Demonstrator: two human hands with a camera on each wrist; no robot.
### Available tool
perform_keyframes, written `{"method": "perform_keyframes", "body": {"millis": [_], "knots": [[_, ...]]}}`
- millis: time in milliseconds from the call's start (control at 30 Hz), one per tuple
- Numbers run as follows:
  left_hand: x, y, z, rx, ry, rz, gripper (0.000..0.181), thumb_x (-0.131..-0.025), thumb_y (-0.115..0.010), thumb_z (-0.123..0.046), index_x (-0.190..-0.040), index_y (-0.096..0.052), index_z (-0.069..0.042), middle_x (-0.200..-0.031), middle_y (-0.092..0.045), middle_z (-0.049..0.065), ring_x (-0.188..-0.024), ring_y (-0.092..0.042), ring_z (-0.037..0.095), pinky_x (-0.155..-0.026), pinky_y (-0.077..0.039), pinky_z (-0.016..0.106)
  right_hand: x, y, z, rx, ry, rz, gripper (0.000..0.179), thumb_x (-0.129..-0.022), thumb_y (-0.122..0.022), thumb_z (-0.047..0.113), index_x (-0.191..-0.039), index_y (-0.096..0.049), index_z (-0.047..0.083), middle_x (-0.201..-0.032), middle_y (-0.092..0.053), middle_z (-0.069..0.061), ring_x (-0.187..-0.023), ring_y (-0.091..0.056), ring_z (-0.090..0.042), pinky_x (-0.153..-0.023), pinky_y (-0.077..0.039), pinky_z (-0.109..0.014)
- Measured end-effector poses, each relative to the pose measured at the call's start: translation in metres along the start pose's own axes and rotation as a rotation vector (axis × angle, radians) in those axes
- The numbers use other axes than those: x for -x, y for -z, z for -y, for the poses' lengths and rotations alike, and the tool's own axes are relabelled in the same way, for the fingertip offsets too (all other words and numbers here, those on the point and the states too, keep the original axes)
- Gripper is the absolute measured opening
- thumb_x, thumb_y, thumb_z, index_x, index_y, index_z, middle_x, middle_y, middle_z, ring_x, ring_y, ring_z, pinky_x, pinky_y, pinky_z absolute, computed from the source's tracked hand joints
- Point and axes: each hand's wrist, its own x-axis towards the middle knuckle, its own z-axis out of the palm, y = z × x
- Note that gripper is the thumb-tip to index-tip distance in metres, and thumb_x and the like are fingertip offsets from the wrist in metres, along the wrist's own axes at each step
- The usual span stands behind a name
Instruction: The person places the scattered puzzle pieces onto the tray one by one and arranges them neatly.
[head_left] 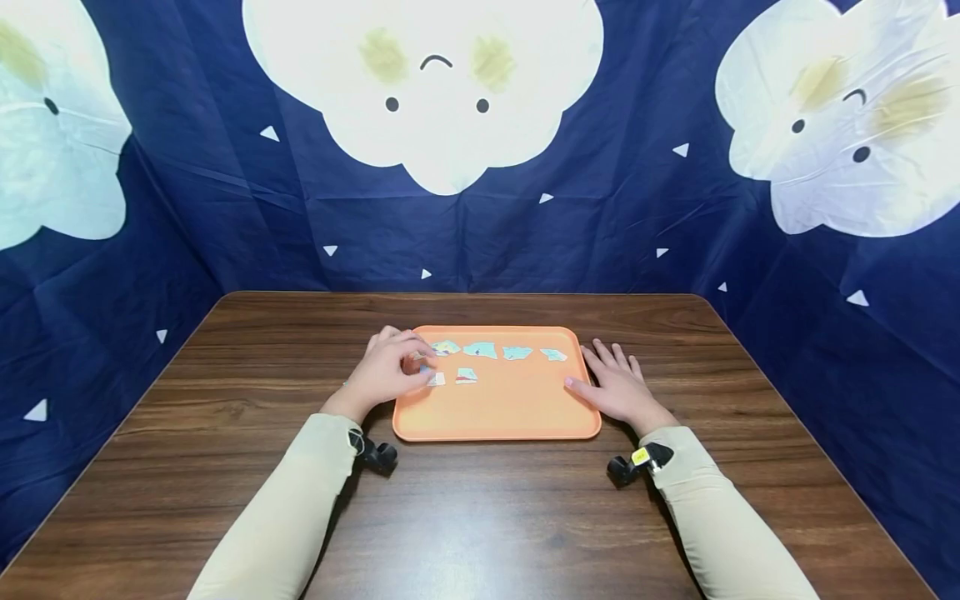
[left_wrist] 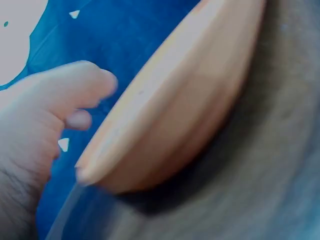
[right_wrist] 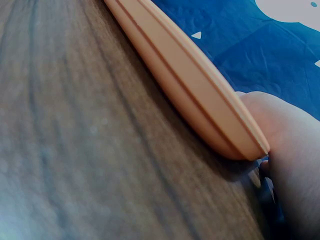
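Observation:
An orange tray [head_left: 517,408] lies on the table, bearing several pale blue scraps with irregular, torn-looking edges. My left hand [head_left: 386,367] is over the tray's left side, thumb and fingers curved with a gap between them. Its thumb tip lies beside a scrap [head_left: 438,379] in the nearer row, and the fingers partly cover the left end of the farther row. Another scrap [head_left: 467,376] with a red patch is just right of it. At the tray's right edge, my right hand [head_left: 618,390] has its fingers spread outside the rim and its thumb over the rim.
Farther back on the tray, a row holds a scrap with yellow marks [head_left: 446,347], a larger one [head_left: 480,350], and others to the right. The brown wooden table [head_left: 487,517] extends around the tray. A dark blue cloth [head_left: 465,233] with white clouds hangs behind it.

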Motion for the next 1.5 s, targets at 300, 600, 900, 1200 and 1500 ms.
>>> {"method": "perform_keyframes", "body": {"millis": [300, 600, 900, 1200, 1500], "knots": [[0.023, 0.025, 0.024, 0.006, 0.069, -0.076, 0.022, -0.086, -0.078, -0.023, -0.106, -0.072, -0.015, -0.107, -0.068, -0.001, -0.102, -0.046, 0.025, -0.093, -0.029, 0.053, -0.001, -0.001, 0.001, 0.007, 0.001, 0.002, 0.094, -0.094, -0.042, 0.074, -0.16, -0.029, 0.008, -0.167, -0.013, -0.02, -0.151, -0.002, -0.049, -0.116, -0.001, -0.069], [0.044, 0.041, 0.035, -0.034, 0.144, 0.016, 0.041, -0.085, -0.08, -0.027, -0.121, -0.068, -0.015, -0.111, -0.064, 0.003, -0.109, -0.043, 0.029, -0.094, -0.026, 0.054, -0.001, -0.001, 0.001, 0.002, -0.01, 0.006, 0.093, -0.094, -0.042, 0.074, -0.16, -0.027, 0.009, -0.167, -0.012, -0.02, -0.152, -0.002, -0.048, -0.116, 0.0, -0.068], [0.06, 0.047, 0.044, -0.091, 0.146, 0.011, 0.047, -0.08, -0.083, -0.034, -0.12, -0.067, -0.016, -0.115, -0.063, 0.002, -0.109, -0.044, 0.031, -0.094, -0.028, 0.057, -0.001, -0.001, 0.001, 0.001, -0.004, 0.008, 0.093, -0.094, -0.043, 0.073, -0.16, -0.028, 0.009, -0.167, -0.013, -0.02, -0.151, -0.002, -0.049, -0.116, -0.001, -0.069], [0.072, 0.051, 0.052, -0.135, 0.164, -0.004, 0.042, -0.076, -0.087, -0.04, -0.105, -0.065, -0.019, -0.102, -0.058, -0.002, -0.104, -0.043, 0.029, -0.091, -0.027, 0.057, -0.001, 0.0, 0.001, 0.002, 0.003, 0.0, 0.093, -0.094, -0.043, 0.073, -0.16, -0.029, 0.008, -0.167, -0.014, -0.021, -0.151, -0.003, -0.05, -0.116, -0.002, -0.069], [0.071, 0.053, 0.047, -0.193, 0.158, 0.002, 0.033, -0.076, -0.086, -0.042, -0.09, -0.064, -0.022, -0.089, -0.057, -0.005, -0.091, -0.045, 0.022, -0.088, -0.03, 0.054, 0.0, 0.001, 0.002, 0.005, 0.0, -0.001, 0.092, -0.095, -0.044, 0.071, -0.159, -0.029, 0.008, -0.167, -0.014, -0.021, -0.151, -0.003, -0.05, -0.116, -0.002, -0.069]]}}
